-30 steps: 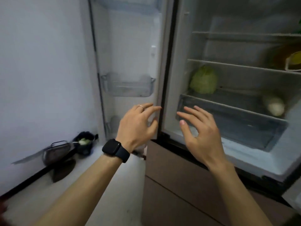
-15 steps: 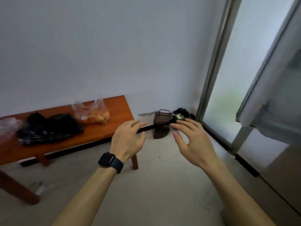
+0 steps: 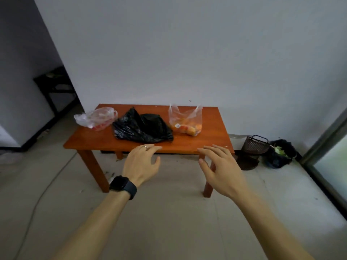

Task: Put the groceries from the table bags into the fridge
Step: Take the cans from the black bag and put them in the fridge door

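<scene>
Bags: clear bag (image 3: 97, 118), black bag (image 3: 141, 126), fruit bag (image 3: 186, 121) remained on counter (image 3: 212, 128). Left hand (image 3: 140, 164) and right hand (image 3: 221, 169) had fingers spread, empty. Unloading judged unfinished.

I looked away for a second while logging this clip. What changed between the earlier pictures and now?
The view swung left from the open fridge to face the table head-on; the fridge is out of sight. The left hand and right hand stayed open and empty, taking hold of nothing. The black bag and the clear bag of orange fruit lie as before.
</scene>
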{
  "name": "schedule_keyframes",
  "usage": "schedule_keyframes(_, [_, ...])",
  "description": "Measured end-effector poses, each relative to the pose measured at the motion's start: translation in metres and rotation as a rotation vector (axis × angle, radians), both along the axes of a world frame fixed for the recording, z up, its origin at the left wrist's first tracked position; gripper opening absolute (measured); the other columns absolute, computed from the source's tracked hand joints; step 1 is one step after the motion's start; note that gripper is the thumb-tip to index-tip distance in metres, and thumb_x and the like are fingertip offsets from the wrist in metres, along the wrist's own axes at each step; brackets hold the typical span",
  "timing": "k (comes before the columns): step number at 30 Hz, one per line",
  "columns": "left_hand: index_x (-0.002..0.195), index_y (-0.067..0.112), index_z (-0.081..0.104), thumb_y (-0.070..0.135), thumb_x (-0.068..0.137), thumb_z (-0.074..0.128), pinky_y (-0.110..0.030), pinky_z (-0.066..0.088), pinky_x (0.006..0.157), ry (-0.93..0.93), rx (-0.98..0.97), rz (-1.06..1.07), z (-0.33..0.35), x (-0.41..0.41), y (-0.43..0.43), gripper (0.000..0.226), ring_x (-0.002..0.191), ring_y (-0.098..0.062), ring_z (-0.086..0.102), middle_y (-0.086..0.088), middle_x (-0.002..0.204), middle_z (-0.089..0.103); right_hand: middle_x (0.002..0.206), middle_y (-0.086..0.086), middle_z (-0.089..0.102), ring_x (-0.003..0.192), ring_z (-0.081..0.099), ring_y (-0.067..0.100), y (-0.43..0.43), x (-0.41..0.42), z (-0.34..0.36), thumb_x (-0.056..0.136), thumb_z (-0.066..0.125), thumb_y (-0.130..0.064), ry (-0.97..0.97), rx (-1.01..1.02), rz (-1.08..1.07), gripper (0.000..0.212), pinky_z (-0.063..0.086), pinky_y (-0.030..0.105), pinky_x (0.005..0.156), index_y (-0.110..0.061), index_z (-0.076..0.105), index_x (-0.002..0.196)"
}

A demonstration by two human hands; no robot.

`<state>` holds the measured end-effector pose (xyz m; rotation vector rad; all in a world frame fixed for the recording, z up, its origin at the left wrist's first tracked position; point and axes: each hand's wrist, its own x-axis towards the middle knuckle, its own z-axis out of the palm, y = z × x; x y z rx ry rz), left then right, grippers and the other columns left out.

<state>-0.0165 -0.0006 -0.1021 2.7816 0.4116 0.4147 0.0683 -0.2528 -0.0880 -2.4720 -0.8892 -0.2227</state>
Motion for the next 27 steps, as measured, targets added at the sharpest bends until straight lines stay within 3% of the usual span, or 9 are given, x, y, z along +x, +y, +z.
schedule_keyframes(7, [0.14,0.029,0.054,0.036,0.096,0.056,-0.034,0.036,0.111,0.046,-0.035,0.021,-0.03,0.046,0.06,0.044,0.134,-0.019,0.043,0.001,0.145,0.051,0.144,-0.015,0.054,0.141,0.032,0.009,0.068,0.055,-0.034,0.096,0.037,-0.058,0.046,-0.024,0.053,0.052,0.032,0.033,0.113,-0.036,0.055,0.14])
schedule_keyframes(15, [0.14,0.03,0.054,0.035,0.098,0.054,-0.035,0.036,0.111,0.155,-0.022,0.062,-0.067,0.139,0.135,0.043,0.133,-0.018,0.044,0.002,0.144,0.052,0.145,-0.014,0.051,0.138,0.037,0.013,0.153,0.161,-0.074,0.101,0.047,-0.048,0.163,-0.035,0.138,0.042,0.037,0.036,0.111,-0.038,0.053,0.141])
schedule_keyframes(23, [0.141,0.03,0.052,0.035,0.097,0.053,-0.036,0.035,0.112,0.319,0.003,0.082,-0.101,0.215,0.21,0.044,0.135,-0.017,0.042,0.002,0.144,0.051,0.145,-0.006,0.052,0.134,0.043,0.016,0.23,0.234,-0.129,0.101,0.052,-0.04,0.379,-0.108,0.266,0.046,0.03,0.022,0.106,-0.025,0.05,0.145])
schedule_keyframes(27, [0.138,0.028,0.056,0.032,0.095,0.052,-0.04,0.034,0.113,0.346,0.04,0.064,-0.115,0.252,0.245,0.044,0.135,-0.019,0.043,0.0,0.142,0.054,0.146,-0.002,0.052,0.133,0.046,0.021,0.267,0.261,-0.156,0.101,0.052,-0.038,0.486,-0.181,0.308,0.051,0.036,0.028,0.106,-0.021,0.046,0.148])
